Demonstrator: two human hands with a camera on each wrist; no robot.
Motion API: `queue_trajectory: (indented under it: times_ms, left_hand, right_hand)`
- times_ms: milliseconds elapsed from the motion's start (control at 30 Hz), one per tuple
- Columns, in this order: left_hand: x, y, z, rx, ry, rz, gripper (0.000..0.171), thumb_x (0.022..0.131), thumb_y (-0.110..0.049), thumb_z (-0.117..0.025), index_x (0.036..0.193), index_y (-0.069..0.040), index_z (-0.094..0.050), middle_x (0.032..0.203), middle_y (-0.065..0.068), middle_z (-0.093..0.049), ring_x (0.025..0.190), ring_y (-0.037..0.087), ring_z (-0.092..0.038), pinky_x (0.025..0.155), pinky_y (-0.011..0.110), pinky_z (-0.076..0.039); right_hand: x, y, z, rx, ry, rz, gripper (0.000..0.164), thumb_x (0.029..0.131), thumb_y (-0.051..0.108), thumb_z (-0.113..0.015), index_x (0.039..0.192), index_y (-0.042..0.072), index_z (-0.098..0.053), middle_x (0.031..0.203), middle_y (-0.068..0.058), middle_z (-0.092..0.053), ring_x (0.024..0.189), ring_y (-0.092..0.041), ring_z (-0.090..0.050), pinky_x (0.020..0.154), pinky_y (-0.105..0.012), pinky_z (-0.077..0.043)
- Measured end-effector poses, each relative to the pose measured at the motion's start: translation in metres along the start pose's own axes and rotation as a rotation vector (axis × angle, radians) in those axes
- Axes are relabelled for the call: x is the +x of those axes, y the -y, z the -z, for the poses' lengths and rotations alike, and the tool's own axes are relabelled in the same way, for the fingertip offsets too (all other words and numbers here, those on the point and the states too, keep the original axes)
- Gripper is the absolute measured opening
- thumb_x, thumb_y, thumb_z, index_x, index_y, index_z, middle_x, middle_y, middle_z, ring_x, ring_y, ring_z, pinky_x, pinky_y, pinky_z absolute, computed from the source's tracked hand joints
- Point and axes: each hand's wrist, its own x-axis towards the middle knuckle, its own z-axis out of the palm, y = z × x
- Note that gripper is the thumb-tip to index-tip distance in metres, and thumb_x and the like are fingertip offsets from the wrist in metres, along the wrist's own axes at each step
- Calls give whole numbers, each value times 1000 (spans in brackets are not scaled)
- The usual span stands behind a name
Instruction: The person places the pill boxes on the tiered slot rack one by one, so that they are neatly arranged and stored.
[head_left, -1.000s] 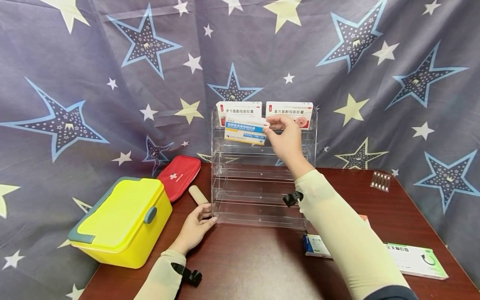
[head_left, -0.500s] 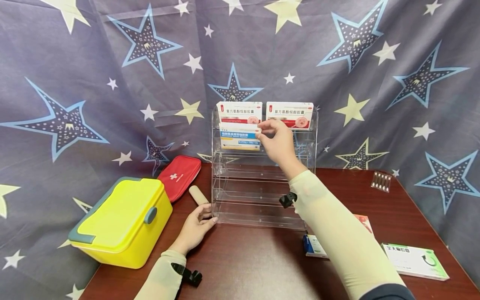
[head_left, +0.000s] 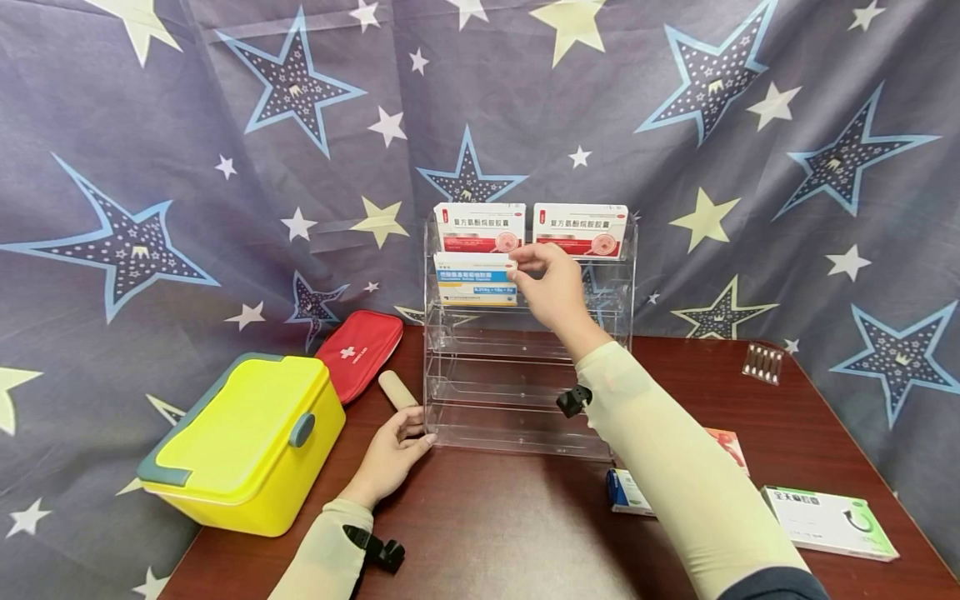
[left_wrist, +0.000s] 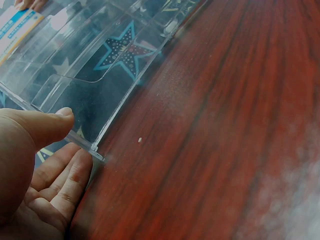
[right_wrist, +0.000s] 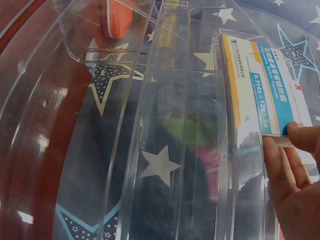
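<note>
A clear tiered display rack (head_left: 517, 392) stands on the table. My right hand (head_left: 551, 287) pinches the right end of a white, blue and yellow medicine box (head_left: 476, 282), thumb in front and fingers behind. In the right wrist view, that medicine box (right_wrist: 265, 85) sits behind the clear front lip of a tier near the top. Two white and red medicine boxes, one on the left (head_left: 480, 225) and one on the right (head_left: 580, 228), stand in the top tier. Down at the rack's lower left corner, my left hand (head_left: 390, 458) holds the side panel's edge between thumb and fingers (left_wrist: 70, 180).
Left of the rack are a yellow lidded box (head_left: 247, 442), a red first-aid pouch (head_left: 360, 354) and a beige cylinder (head_left: 396, 390). White-green (head_left: 828, 521), blue-white (head_left: 630, 492) and red-orange (head_left: 727, 446) boxes lie at right, partly behind my forearm. A small clear pack (head_left: 762, 363) lies farther back.
My right hand has lowered the blue and yellow medicine box leftward and down, from tilted over the top tier to level in the tier below. My left hand has stayed put.
</note>
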Motion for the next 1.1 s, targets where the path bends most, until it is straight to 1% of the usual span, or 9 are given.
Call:
queue_trajectory:
  times_ms: [100,200,467,833,967,1100]
  left_hand:
    - [0,0,0,10,3,-18,46,95,-4,-77,137,2,-58,132,21,-64,119,35,-62,93,25,-55]
    - [-1,0,0,16,1,-22,46,96,-4,-77,137,2,-58,132,21,-64,118,34,-62,93,24,-55]
    - [-1,0,-1,-9,-1,-5,46,96,-4,-77,137,2,-58,133,22,-63,120,38,-61,94,25,-54]
    - [-1,0,-1,-3,-2,13,47,95,-5,-78,137,1,-58,134,21,-64,121,37,-61,93,24,-54]
    - [0,0,-1,12,-4,9,47,95,-7,-78,138,0,-58,133,21,-65,121,36,-61,93,24,-54]
    - [0,1,0,23,-10,-1,47,96,-6,-77,137,1,-58,133,21,-64,119,34,-62,93,23,-54]
  right_hand:
    - [0,-2,0,2,-5,13,17,93,12,-82,109,15,-78,109,-3,-70,100,-18,-67,96,-43,-51]
    - [-1,-2,-1,1,2,22,17,93,11,-81,109,14,-77,109,-3,-69,100,-19,-68,97,-44,-51]
    - [-1,-2,-1,-6,23,20,17,94,12,-80,110,13,-74,110,-5,-68,99,-20,-68,95,-45,-52]
    - [-1,-7,0,-18,14,51,18,94,10,-80,110,14,-74,107,-4,-69,98,-19,-67,92,-43,-51]
    - [-2,-6,4,-26,30,64,23,93,9,-80,115,13,-73,111,-4,-69,101,-20,-68,92,-43,-53]
    - [-6,-4,17,-24,73,104,29,93,6,-80,120,9,-71,118,-7,-66,107,-22,-69,91,-39,-58]
